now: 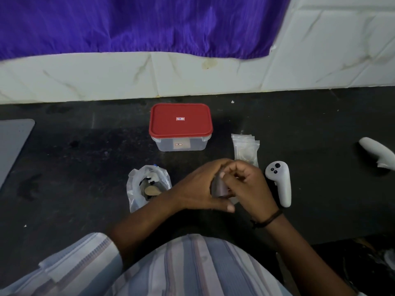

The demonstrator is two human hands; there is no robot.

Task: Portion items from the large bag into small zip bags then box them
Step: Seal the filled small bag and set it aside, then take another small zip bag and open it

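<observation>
A small clear zip bag (221,188) is held upright between both hands above the dark counter. My left hand (201,189) curls round its left side, and my right hand (248,184) pinches its top edge. What is inside the bag is hidden by my fingers. The large plastic bag (147,184) lies open to the left of my hands, with dark and tan pieces inside. A clear box with a red lid (180,122) stands shut behind my hands. A small stack of zip bags (245,149) lies just beyond my right hand.
A white controller (280,182) lies right of my right hand, and a second one (376,152) sits at the right edge. A grey flat pad (12,144) is at the far left. A tiled wall and purple cloth (139,24) stand behind the counter.
</observation>
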